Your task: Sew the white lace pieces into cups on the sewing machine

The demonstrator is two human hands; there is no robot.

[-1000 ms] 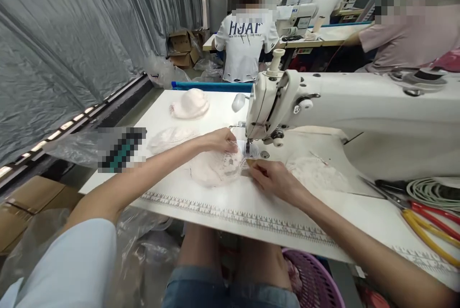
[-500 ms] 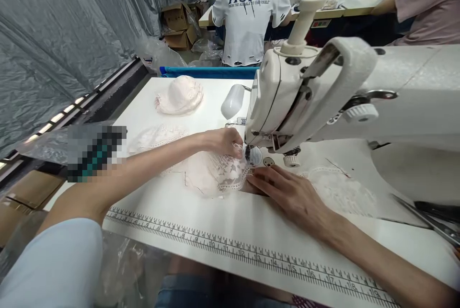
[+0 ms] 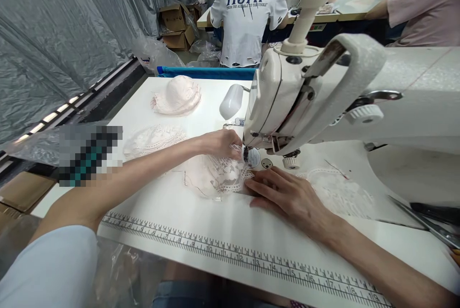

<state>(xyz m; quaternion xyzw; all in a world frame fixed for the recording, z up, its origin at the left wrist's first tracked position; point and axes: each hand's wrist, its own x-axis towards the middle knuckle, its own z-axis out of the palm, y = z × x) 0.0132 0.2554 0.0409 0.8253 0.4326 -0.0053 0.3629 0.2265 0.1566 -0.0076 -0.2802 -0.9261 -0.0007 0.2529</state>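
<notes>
A pale pink lace cup piece (image 3: pixel 215 178) lies on the white table (image 3: pixel 187 231) under the needle of a white sewing machine (image 3: pixel 323 92). My left hand (image 3: pixel 221 142) rests on the far side of the lace beside the presser foot, fingers curled and pinching its edge. My right hand (image 3: pixel 287 195) lies flat on the table with fingers stretched out, fingertips pressing the lace's near right edge.
Two more lace cups (image 3: pixel 178 95) (image 3: pixel 153 138) sit further back on the left. Another lace piece (image 3: pixel 338 190) lies right of the needle. Scissors (image 3: pixel 427 219) are at the right edge. A ruler strip (image 3: pixel 251 257) runs along the table front. Other people work behind.
The view has dropped and closed in on the machine head. My right hand has flattened against the lace edge; my left hand keeps its place by the presser foot.
</notes>
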